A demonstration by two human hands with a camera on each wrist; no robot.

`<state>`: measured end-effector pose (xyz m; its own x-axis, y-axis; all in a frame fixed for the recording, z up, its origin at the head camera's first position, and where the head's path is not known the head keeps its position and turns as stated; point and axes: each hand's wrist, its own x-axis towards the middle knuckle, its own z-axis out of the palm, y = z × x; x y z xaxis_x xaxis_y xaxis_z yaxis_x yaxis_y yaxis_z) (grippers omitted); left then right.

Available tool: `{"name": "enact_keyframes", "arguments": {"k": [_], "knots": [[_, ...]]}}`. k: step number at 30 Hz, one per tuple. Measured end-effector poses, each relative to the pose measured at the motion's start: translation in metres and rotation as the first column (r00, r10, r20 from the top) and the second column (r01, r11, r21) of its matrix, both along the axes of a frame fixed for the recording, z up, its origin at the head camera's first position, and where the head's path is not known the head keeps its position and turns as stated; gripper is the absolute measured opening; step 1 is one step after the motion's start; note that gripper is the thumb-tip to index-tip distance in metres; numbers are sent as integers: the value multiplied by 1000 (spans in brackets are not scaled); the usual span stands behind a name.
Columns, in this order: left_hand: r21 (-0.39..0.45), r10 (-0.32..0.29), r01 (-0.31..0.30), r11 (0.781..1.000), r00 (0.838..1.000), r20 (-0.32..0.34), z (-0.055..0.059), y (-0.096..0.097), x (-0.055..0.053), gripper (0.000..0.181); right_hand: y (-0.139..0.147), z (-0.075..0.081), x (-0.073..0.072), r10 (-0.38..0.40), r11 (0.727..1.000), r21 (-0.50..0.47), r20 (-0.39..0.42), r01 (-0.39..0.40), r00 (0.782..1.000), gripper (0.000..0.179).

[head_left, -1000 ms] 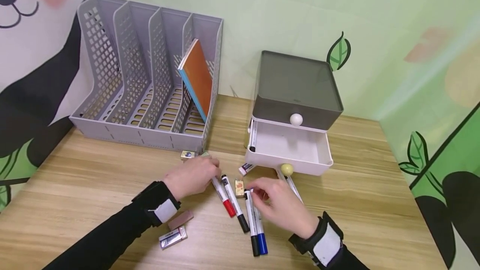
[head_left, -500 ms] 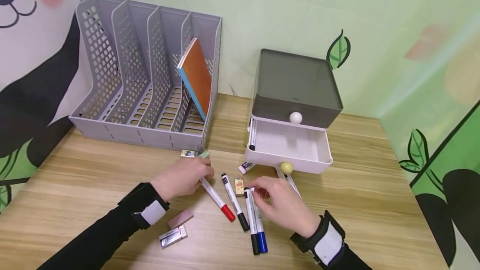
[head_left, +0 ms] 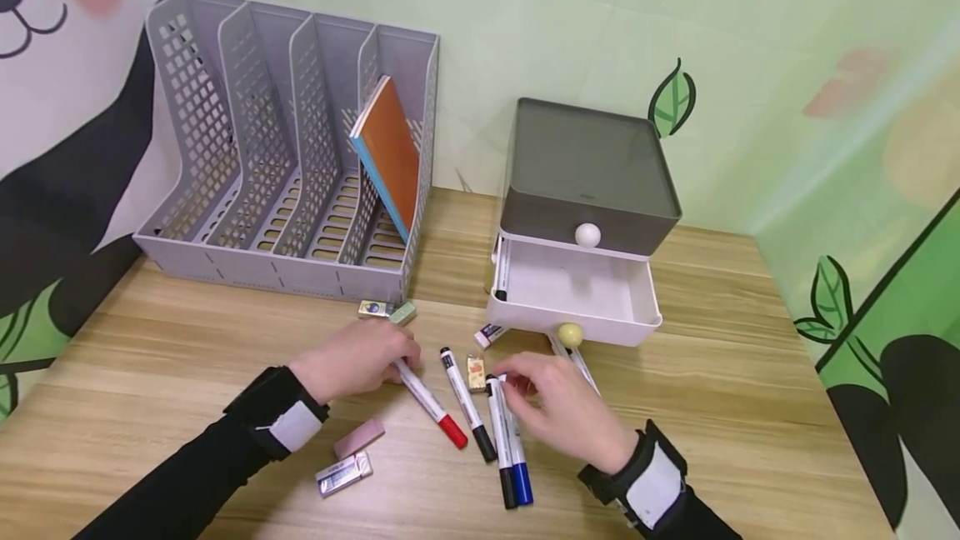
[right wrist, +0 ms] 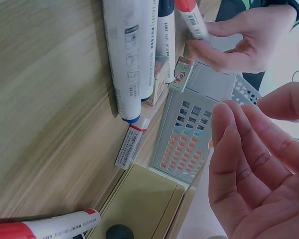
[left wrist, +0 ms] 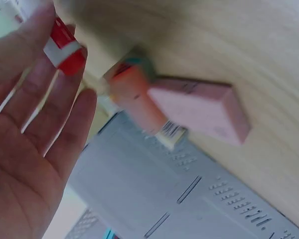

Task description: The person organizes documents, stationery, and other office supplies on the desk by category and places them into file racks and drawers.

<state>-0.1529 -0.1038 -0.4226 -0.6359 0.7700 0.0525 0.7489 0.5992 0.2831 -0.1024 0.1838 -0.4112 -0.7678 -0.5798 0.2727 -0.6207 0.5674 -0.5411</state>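
My left hand (head_left: 360, 357) pinches a red-capped whiteboard marker (head_left: 423, 394) by its rear end, its cap pointing toward the lower right. In the left wrist view, thumb and fingers close on the marker's end (left wrist: 65, 50). Right of it lie a black marker (head_left: 465, 398), then another black marker (head_left: 499, 440) beside a blue marker (head_left: 517, 457). My right hand (head_left: 566, 407) hovers at the rear ends of that pair, fingers loosely bent. The right wrist view shows nothing between its thumb and fingertips (right wrist: 224, 119), with the blue marker (right wrist: 127, 64) apart from them.
Behind stand a grey file rack (head_left: 270, 269) holding an orange notebook (head_left: 390, 157) and a drawer box (head_left: 592, 165). Its white lower drawer (head_left: 630, 332) is pulled out, a marker (head_left: 502, 269) inside. Erasers lie about: pink (head_left: 358, 438), white-sleeved (head_left: 343, 474), green (head_left: 402, 313), yellowish (head_left: 476, 372).
My left hand has drawn the red marker's rear end leftward, away from the black marker, and the green eraser now shows fully. My right hand has hardly moved.
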Motion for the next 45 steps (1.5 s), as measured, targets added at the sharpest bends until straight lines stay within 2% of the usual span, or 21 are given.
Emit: {"name": "enact_keyframes", "arguments": {"k": [4,9,14,17,21,30,35,39,45], "knots": [[64,-37,33,997,997,69,14,-5,1,11,0,0,-1,-3,1000,-11,3,3,1000,18],[151,-82,60,987,985,149,30,-8,2,6,-2,1,-2,4,1000,-31,3,-4,1000,18],[200,-124,87,976,977,176,39,0,4,11,-5,3,-2,18,998,-55,27,-16,999,22],[211,-127,92,973,980,155,40,7,4,14,-8,5,-2,27,998,-60,58,-23,998,28],[238,-107,69,969,983,148,39,16,3,18,-12,7,-2,30,999,-47,92,-25,995,30],[335,-97,19,942,971,219,36,30,4,26,-13,5,-1,19,1000,-4,74,-18,997,32],[344,-49,-40,938,969,244,32,37,4,28,-12,3,-1,16,1000,-6,95,-15,995,29],[360,-13,-72,930,973,229,29,40,3,28,-12,3,-1,12,1000,-8,114,-11,993,23],[402,65,-120,908,987,147,30,44,3,31,-6,4,-1,-16,1000,-17,98,18,995,16]]}}
